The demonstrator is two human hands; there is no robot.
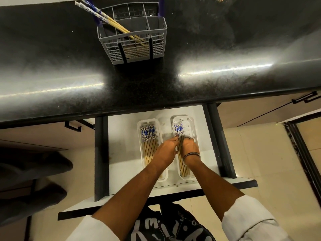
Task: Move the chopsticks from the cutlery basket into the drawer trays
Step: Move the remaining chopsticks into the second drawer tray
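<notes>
Sleeves: white rolled cuffs (250, 221) on both forearms, nearest the camera.
Drawer: open white drawer with dark side rails (121, 164), below the counter edge.
Left hand (167, 146): fingers extended, tips touching the chopsticks in the right tray; forearm hides the near end of the left tray.
Right hand (189, 145): dark bangle at wrist, fingers curled onto the same chopsticks; exact grip cannot be told.
Right tray: clear plastic slotted tray (191, 126), partly filled with wooden chopsticks with blue-and-white tops (178, 129).
Left tray: matching clear tray (139, 136), full row of chopsticks.
Counter: black speckled stone countertop (52, 75), with glare.
Basket: grey plastic cutlery basket (156, 42) on the counter, several remaining chopsticks (111, 21) leaning out left.
</notes>
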